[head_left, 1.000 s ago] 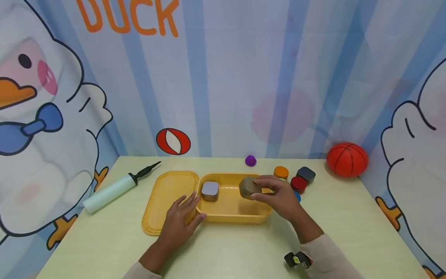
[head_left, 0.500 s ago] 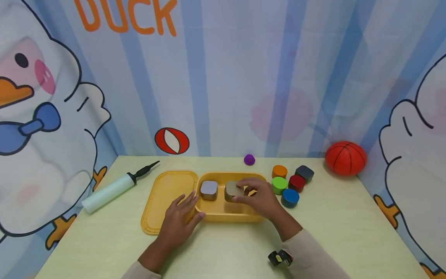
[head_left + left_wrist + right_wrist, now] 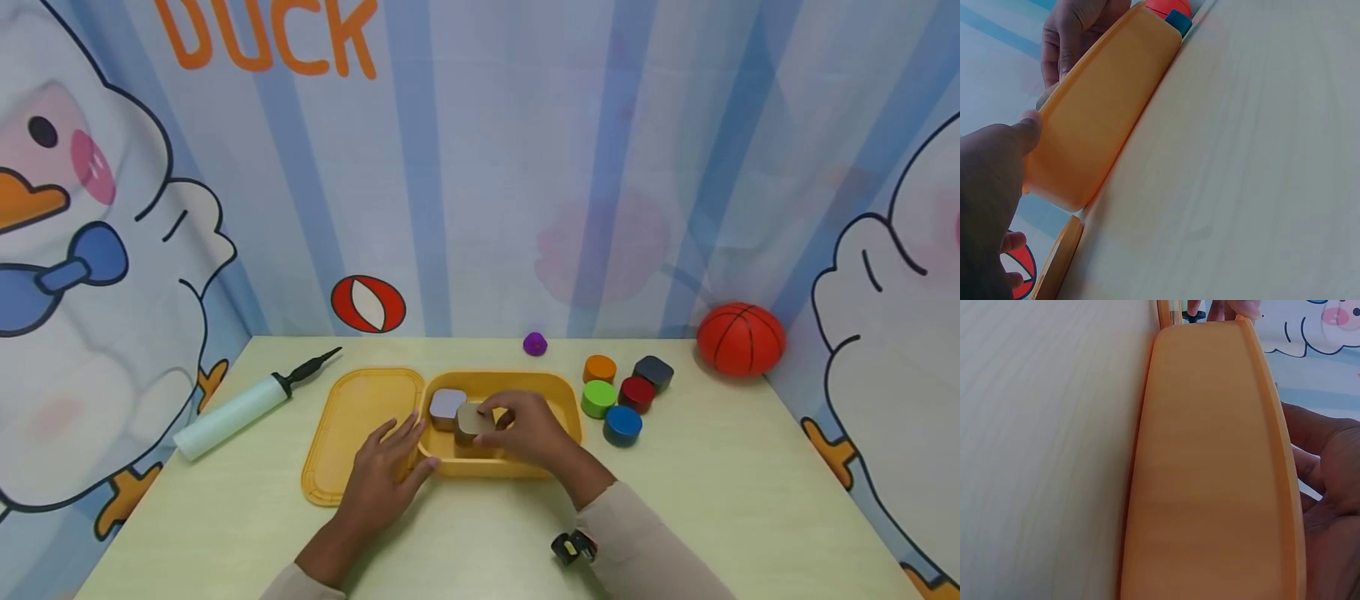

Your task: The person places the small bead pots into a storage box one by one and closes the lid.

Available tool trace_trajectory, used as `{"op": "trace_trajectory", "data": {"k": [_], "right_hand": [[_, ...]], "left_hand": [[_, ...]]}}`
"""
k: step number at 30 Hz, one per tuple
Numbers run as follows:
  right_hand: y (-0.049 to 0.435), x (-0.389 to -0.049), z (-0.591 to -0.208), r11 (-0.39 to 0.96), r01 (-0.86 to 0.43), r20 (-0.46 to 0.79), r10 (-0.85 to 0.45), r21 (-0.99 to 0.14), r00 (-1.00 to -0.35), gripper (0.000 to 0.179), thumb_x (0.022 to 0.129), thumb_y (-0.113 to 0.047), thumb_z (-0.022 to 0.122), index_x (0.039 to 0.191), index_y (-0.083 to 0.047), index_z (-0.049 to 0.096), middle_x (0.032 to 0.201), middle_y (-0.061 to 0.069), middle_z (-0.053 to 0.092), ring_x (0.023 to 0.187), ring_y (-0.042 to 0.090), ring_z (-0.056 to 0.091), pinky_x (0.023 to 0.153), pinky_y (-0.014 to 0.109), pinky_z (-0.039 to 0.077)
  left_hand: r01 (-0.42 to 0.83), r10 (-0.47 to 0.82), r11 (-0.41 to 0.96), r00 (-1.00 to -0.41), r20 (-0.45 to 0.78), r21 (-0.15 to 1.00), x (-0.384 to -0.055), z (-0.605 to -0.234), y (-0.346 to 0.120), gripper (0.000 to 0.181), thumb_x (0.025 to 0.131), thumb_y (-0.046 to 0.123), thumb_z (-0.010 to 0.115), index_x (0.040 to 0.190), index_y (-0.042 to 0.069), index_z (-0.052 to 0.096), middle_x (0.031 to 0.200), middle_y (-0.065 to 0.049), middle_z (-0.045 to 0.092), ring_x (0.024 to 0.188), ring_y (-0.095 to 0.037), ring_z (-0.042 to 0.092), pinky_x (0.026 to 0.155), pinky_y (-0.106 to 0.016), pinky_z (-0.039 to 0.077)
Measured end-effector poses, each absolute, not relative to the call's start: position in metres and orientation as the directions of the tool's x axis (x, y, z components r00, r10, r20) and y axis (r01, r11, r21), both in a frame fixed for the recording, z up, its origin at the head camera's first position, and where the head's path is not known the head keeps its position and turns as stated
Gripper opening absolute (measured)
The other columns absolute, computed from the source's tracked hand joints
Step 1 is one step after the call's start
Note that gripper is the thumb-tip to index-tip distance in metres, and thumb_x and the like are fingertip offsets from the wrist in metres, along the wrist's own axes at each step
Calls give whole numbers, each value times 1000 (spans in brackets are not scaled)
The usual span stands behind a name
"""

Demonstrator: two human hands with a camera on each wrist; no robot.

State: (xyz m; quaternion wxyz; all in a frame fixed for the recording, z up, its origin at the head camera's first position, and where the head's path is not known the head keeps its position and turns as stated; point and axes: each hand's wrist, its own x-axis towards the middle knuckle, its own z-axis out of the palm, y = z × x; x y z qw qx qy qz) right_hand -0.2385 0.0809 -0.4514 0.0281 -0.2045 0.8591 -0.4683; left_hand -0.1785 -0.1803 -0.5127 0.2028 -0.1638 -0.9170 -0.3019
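Observation:
My right hand pinches a khaki rounded-square block between thumb and fingers, low inside the yellow container. Left of it in the container sits a lilac-grey rounded-square block, right beside the khaki one in the head view. My left hand rests at the container's left end with fingers spread; its thumb touches the rim near the front left corner, as the left wrist view also shows. In the right wrist view the container's wall hides the block.
A yellow lid lies left of the container, with a pale green air pump beyond it. To the right stand orange, green, blue, red and dark blocks. A red ball and small purple piece are farther back.
My right hand has carried the khaki block leftward and down into the container, next to the lilac-grey block. The green and blue blocks came into full view. My left hand stays in place.

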Motion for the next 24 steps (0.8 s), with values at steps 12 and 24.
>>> {"op": "trace_trajectory", "data": {"k": [12, 24], "right_hand": [[67, -244, -455, 515, -292, 62, -418, -806, -906, 42, 83, -12, 97, 120, -1, 82, 127, 19, 79, 82, 17, 79, 73, 31, 66], [58, -246, -456, 590, -316, 55, -417, -743, -907, 41, 81, -12, 98, 117, 0, 82, 125, 15, 80, 108, 25, 74, 94, 44, 66]], "left_hand": [[425, 187, 764, -866, 465, 485, -177, -510, -179, 63, 100, 37, 80, 153, 6, 63, 161, -11, 57, 150, -50, 55, 120, -71, 44], [425, 186, 768, -863, 469, 479, -177, -511, -179, 63, 99, 37, 81, 151, 5, 64, 161, -12, 57, 149, -51, 55, 119, -72, 44]]}}
